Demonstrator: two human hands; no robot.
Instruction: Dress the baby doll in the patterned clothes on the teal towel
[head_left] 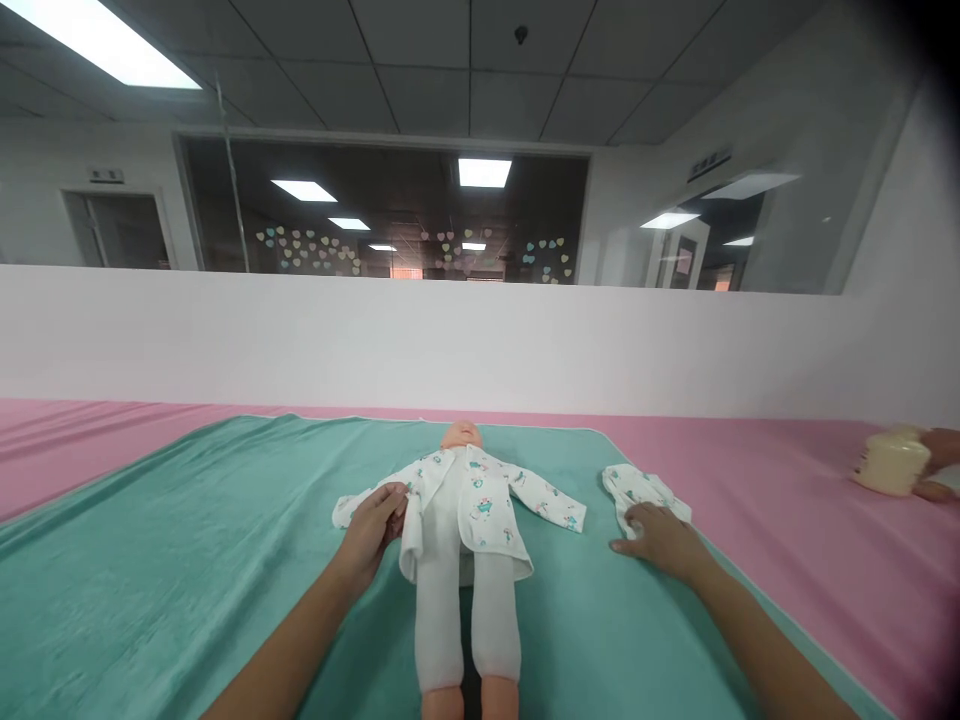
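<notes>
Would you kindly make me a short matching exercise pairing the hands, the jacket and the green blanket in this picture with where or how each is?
Column one
1. Left hand
2. Right hand
3. Printed white jacket
4. Green blanket

Column two
A. Worn open down the front
B. Touching the crumpled white cloth
C. Spread beneath the doll
D. Fingers on one front side of the doll's clothing

Right pairs: 1-D, 2-B, 3-A, 4-C
</notes>
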